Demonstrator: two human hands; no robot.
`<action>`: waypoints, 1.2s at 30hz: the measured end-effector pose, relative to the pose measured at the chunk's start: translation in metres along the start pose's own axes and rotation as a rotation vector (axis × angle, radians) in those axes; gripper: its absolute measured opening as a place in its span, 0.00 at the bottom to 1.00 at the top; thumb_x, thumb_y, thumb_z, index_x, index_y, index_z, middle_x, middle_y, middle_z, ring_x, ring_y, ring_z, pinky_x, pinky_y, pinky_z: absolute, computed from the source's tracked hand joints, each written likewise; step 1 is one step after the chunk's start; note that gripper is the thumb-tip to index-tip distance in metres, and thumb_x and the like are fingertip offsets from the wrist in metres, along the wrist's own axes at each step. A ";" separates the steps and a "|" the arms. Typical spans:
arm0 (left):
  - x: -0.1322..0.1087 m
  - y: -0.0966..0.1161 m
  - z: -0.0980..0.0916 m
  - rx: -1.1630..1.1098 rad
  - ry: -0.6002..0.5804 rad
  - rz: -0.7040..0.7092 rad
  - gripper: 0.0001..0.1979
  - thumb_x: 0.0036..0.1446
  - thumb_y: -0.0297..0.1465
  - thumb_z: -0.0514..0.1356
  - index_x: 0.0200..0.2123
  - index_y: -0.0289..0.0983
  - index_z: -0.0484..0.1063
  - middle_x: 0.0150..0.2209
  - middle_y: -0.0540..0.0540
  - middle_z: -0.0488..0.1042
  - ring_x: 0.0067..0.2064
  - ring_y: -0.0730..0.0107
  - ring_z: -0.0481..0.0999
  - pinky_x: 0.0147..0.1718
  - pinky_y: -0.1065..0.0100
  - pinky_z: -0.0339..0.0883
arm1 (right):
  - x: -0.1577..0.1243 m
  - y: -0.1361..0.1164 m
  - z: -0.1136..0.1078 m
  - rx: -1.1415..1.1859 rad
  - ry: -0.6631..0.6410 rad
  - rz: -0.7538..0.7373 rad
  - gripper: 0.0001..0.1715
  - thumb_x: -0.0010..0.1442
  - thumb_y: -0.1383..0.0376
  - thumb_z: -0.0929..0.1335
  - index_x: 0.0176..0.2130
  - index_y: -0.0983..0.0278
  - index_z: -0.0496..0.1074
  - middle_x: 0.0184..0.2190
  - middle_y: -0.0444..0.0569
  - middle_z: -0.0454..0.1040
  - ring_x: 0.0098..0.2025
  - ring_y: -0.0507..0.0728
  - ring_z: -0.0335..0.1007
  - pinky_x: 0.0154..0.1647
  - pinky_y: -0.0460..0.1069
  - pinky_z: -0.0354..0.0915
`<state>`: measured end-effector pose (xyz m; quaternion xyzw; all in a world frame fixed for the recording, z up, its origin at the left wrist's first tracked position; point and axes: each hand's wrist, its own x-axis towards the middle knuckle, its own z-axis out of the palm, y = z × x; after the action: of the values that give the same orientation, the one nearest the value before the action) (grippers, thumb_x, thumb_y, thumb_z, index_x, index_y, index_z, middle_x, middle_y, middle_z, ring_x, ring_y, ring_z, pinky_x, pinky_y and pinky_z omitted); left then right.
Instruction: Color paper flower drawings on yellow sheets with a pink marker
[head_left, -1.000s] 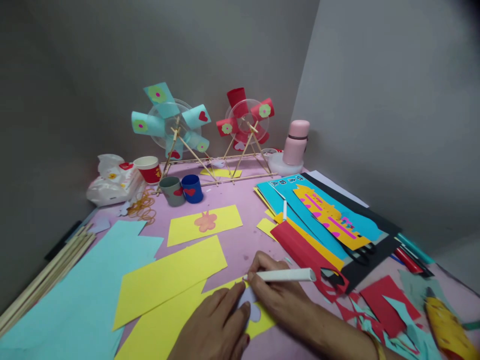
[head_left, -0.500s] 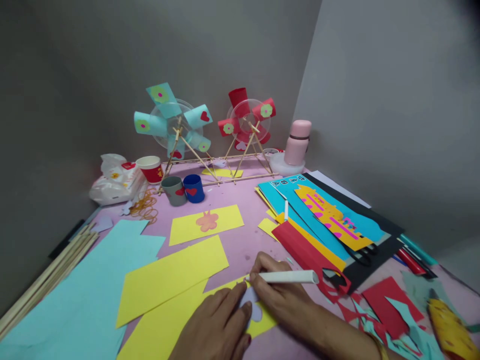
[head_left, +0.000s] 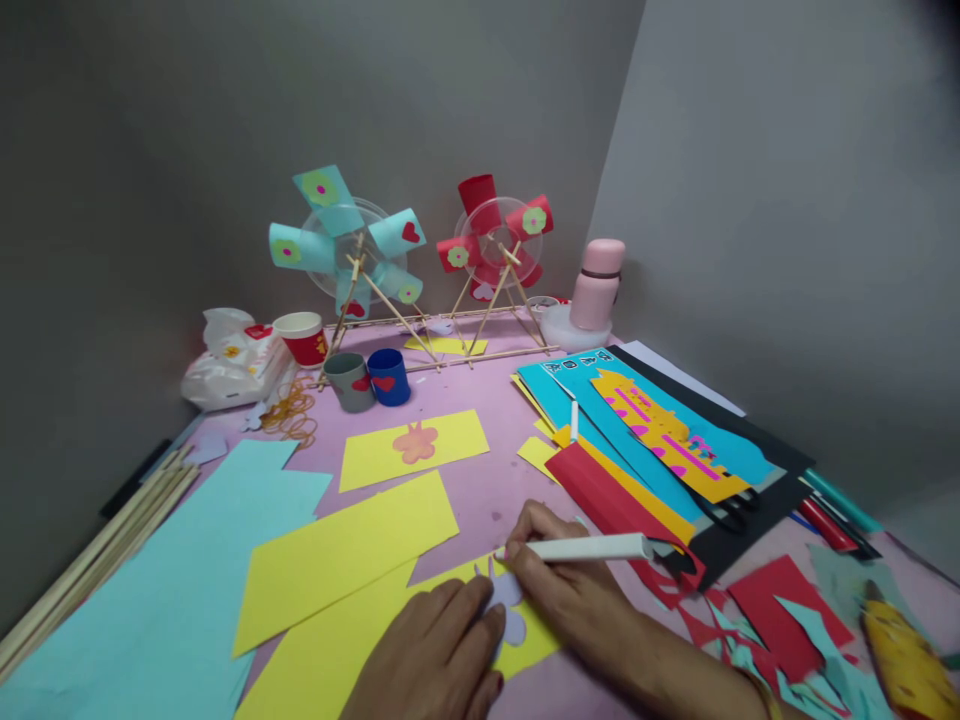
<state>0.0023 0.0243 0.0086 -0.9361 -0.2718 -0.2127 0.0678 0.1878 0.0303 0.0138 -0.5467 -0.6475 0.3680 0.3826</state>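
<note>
My right hand grips a white marker pen, its tip low over a yellow paper sheet. A lavender butterfly-shaped cutout lies on that sheet, partly covered by my fingers. My left hand rests flat, fingertips pressing the cutout's left side. Short drawn strokes show just above the cutout. Farther off, a yellow card bears a coloured-in butterfly. Another yellow sheet lies to the left.
Light-blue paper and wooden sticks lie left. Behind stand a blue paper wheel, a red one, paper cups and a pink bottle. Coloured sheets, paper scraps and a yellow object are right.
The pen and my right hand have shifted slightly right. Strokes above the cutout show more clearly now. My left hand stays pressed on the cutout.
</note>
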 end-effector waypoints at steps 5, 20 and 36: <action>-0.001 -0.002 0.004 0.006 0.012 -0.005 0.14 0.66 0.34 0.46 0.45 0.41 0.70 0.46 0.48 0.74 0.42 0.68 0.74 0.41 0.68 0.69 | 0.001 -0.006 -0.001 -0.069 -0.009 -0.006 0.09 0.60 0.67 0.58 0.27 0.61 0.57 0.23 0.40 0.61 0.27 0.53 0.59 0.29 0.48 0.52; -0.003 -0.001 0.005 -0.024 -0.094 -0.026 0.12 0.63 0.33 0.50 0.47 0.41 0.69 0.50 0.45 0.72 0.46 0.64 0.74 0.43 0.65 0.71 | 0.003 -0.002 0.001 -0.138 -0.032 -0.059 0.10 0.61 0.66 0.58 0.27 0.61 0.57 0.23 0.40 0.62 0.25 0.53 0.59 0.26 0.48 0.51; -0.002 -0.002 0.006 -0.013 -0.064 -0.021 0.12 0.63 0.32 0.50 0.46 0.41 0.70 0.49 0.45 0.73 0.46 0.65 0.73 0.43 0.66 0.70 | 0.000 -0.001 0.001 -0.341 -0.078 -0.159 0.11 0.59 0.72 0.54 0.29 0.62 0.59 0.29 0.44 0.67 0.29 0.53 0.61 0.29 0.49 0.51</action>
<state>0.0016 0.0267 0.0019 -0.9399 -0.2824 -0.1852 0.0508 0.1863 0.0300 0.0138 -0.5361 -0.7559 0.2427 0.2869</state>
